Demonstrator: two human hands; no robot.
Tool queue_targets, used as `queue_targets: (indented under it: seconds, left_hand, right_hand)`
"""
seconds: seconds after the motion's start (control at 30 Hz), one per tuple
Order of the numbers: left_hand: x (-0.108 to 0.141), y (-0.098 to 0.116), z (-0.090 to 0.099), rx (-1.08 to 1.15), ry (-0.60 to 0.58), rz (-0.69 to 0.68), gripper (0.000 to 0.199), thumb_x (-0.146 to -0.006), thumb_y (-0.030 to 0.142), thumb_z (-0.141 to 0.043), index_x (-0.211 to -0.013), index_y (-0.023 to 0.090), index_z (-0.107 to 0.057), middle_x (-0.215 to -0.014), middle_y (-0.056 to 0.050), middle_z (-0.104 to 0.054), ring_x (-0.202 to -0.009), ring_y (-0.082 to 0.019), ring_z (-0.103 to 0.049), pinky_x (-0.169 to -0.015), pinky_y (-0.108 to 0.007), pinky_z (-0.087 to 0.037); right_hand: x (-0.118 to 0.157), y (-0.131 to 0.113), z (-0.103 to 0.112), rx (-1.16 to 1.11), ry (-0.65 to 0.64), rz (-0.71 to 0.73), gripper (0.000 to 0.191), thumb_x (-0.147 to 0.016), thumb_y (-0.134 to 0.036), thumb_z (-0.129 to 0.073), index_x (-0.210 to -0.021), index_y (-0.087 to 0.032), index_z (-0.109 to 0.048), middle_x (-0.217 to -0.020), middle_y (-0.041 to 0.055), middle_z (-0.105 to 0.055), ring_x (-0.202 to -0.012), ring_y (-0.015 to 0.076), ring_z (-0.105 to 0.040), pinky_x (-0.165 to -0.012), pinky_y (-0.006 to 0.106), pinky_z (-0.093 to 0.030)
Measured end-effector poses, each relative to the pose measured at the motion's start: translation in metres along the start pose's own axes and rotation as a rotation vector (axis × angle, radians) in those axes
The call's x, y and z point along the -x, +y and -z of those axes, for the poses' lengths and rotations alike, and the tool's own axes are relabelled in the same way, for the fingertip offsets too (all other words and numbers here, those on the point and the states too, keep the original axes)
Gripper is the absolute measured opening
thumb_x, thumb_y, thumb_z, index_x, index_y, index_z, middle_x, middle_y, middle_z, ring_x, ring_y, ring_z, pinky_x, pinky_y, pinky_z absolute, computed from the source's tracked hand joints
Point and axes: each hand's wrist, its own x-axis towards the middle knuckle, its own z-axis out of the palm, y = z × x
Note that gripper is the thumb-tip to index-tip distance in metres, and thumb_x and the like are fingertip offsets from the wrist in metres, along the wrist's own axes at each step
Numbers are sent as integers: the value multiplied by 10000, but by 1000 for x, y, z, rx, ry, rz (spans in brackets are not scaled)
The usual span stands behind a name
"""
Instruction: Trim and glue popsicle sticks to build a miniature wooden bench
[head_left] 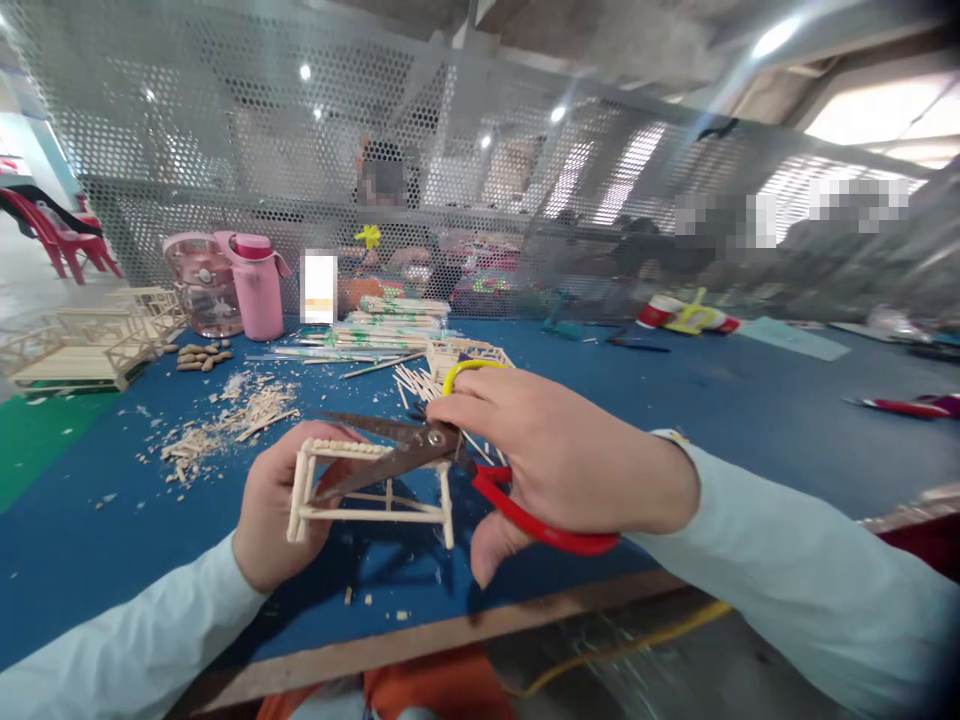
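Note:
My left hand is closed around the left end of a small wooden stick frame, which looks like a miniature bench or table with thin legs and rails. In my right hand is a pair of scissors with dark blades and one red and one yellow handle loop. The blades are spread apart, the lower one crossing in front of the frame and its tip near the left leg. The upper blade passes above the frame's slatted top. My left fingers are partly hidden behind the frame.
On the blue tabletop lie wood scraps, peanuts and bundled sticks. Finished-looking stick models stand at left near a pink bottle. A perforated metal screen rises behind. Red-handled scissors lie at right.

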Motion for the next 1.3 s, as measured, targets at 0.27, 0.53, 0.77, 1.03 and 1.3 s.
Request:
queue_targets:
  seconds: [0.27,0.53,0.77,1.03,1.3]
  left_hand:
    - [5,-6,2,-3,-19,-6,114,-710,159,-532,-790,191,-607,-801,-53,-674,-709,-170,-635,-601,-244,-508]
    - [8,-9,4,-9,-22,-86,121,-713,137,-530,-779,180,-622,-785,-40,-650,-671,-147,-615,-593,-226,-497]
    - [9,-13,2,44,-28,-107,170,-735,109,-521,-842,187,-627,-830,-39,-645,-695,-143,-623,-619,-230,-507]
    - [5,-6,2,-13,31,-260,213,-701,55,-556,-842,204,-613,-780,-8,-658,-681,-127,-626,-599,-196,-499]
    - [7,-13,1,-40,-15,-241,246,-722,48,-505,-881,201,-612,-831,-23,-653,-708,-130,-620,-610,-204,-495]
  right_hand:
    - [-2,-1,-3,86,45,35,757,-594,-772,-480,-935,-104,-585,-751,74,-501,-666,178,-455,-608,290,-349]
    - [1,2,-8,192,129,100,680,-698,-754,-371,-865,-138,-605,-633,38,-522,-572,143,-463,-518,255,-272]
    - [1,9,-14,238,188,154,693,-701,-761,-348,-872,-140,-605,-607,23,-511,-557,137,-454,-515,252,-277]
    - [0,1,-8,285,192,133,713,-705,-776,-295,-839,-146,-600,-617,24,-489,-554,132,-420,-523,258,-259]
    - [2,14,-18,300,235,211,643,-738,-730,-343,-815,-148,-604,-573,12,-495,-527,126,-435,-498,253,-263]
